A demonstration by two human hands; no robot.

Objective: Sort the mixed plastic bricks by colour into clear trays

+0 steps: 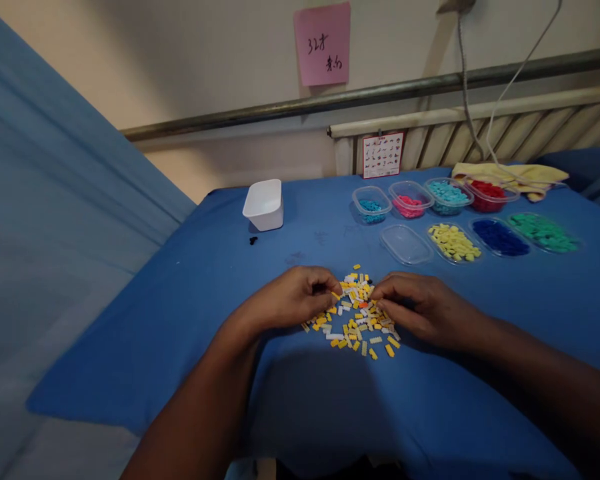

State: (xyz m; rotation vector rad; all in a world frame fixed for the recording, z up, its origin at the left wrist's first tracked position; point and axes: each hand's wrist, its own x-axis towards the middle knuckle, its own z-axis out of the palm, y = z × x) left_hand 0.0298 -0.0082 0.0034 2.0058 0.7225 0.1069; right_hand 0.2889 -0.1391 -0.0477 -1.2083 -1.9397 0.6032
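A loose pile of small toy building bricks [359, 327], mostly yellow, white and cream with one orange piece, lies on the blue cloth in front of me. At the pile's left side my left hand [300, 293] is closed in a pinch, with a small yellow brick [336, 295] at its fingertips. My right hand [423, 305] reaches in from the right, thumb and forefinger pressed together over the pile's edge. Whatever its fingertips hold, if anything, is too small to make out.
A white tub [265, 205] stands at the back left, near small black pieces [253, 240]. Back right are clear tubs of coloured pieces, including pale yellow [454, 243] and dark blue [500, 237], plus a transparent lid or tray [406, 245]. A picture card [383, 155] leans behind.
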